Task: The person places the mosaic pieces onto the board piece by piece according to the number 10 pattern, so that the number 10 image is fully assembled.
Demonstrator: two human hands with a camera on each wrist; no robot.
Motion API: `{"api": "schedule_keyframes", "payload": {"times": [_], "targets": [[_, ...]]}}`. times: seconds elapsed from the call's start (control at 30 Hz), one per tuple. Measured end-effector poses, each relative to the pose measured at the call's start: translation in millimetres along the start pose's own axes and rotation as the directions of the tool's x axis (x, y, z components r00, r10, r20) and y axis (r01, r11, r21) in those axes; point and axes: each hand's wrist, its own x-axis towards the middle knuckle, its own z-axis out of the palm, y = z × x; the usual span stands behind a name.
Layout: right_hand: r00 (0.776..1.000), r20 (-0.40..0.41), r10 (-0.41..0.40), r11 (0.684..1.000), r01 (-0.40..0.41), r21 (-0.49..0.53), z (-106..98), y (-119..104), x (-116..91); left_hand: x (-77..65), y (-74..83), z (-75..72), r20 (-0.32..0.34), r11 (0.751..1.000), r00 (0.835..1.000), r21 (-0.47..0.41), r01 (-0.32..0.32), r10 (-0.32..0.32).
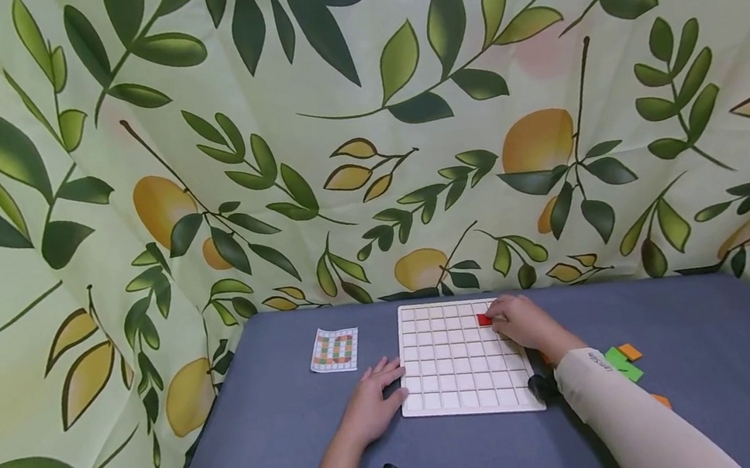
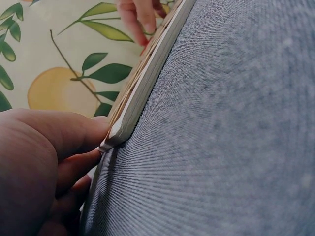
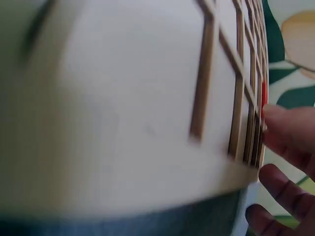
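Note:
A white board [image 1: 461,364] with a raised wooden grid lies flat on the table. At its far right part, a red square tile [image 1: 484,320] sits over a cell in the second row from the back. The thumb and fingertips of my right hand [image 1: 525,321] pinch the tile's right side; in the right wrist view the red tile [image 3: 264,93] shows as a thin strip at the fingertip. My left hand [image 1: 372,404] rests by the board's left edge, fingers loosely extended. In the left wrist view its thumb and finger touch the board's corner [image 2: 118,133].
Left of the board lies a small printed card [image 1: 335,350] with a coloured grid pattern. Green tiles [image 1: 621,364] and orange tiles [image 1: 631,352] lie right of the board, partly hidden by the right forearm. A leaf-patterned cloth [image 1: 355,189] hangs behind the table.

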Motion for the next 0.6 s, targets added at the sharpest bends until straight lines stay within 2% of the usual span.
{"api": "schedule_keyframes", "payload": {"times": [0.07,0.2,0.37,0.47,0.6], "targets": [[1.0,0.008,-0.023,0.999,0.024,-0.049,1.5,-4.6,2.2,-0.2,-0.8,-0.5,0.003,1.0,1.0,0.003,0.001,-0.001],[0.998,0.055,-0.012,0.999,0.014,-0.038,-5.8,-13.0,3.7,-0.9,-1.2,-2.0,0.002,1.0,1.0,-0.01,0.027,-0.027],[0.992,0.054,0.115,0.988,-0.12,0.095,-28.1,-5.5,-3.6,-0.6,-2.0,-3.4,-0.006,1.0,1.0,-0.013,0.025,-0.025],[0.981,0.051,0.187,0.976,-0.192,0.106,-40.5,9.8,-16.0,0.2,-1.2,-2.8,0.001,1.0,1.0,-0.013,0.018,-0.018],[0.95,0.096,0.297,0.95,-0.304,0.072,-50.6,29.8,-35.1,1.0,0.3,-0.3,0.011,1.0,1.0,-0.021,0.02,-0.02]]}}
